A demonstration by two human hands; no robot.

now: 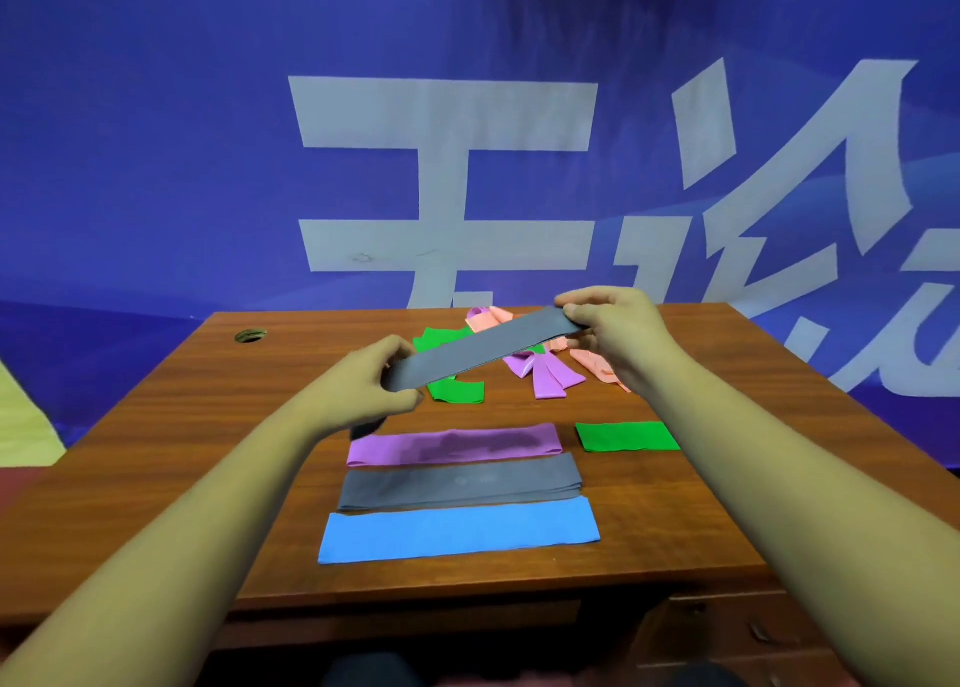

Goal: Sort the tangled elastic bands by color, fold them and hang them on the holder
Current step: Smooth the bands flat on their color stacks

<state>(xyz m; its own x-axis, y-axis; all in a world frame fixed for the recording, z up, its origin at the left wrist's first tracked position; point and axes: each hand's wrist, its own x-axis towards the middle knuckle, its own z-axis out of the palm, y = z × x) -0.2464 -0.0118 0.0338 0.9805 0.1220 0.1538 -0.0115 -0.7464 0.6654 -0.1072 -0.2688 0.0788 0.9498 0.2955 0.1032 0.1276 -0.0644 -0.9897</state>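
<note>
Blue flat elastic band (460,530), grey flat band (460,482), purple flat band (454,444), green folded band (626,437) in rows on wooden bench (156,478) | left hand (370,384), right hand (610,322) each pinch an end of smooth grey elastic strip (483,346), held flat aloft | step: sorting; next likely needs laying on grey flat band | far: green-purple-pink tangle (545,374) | holder unseen
</note>
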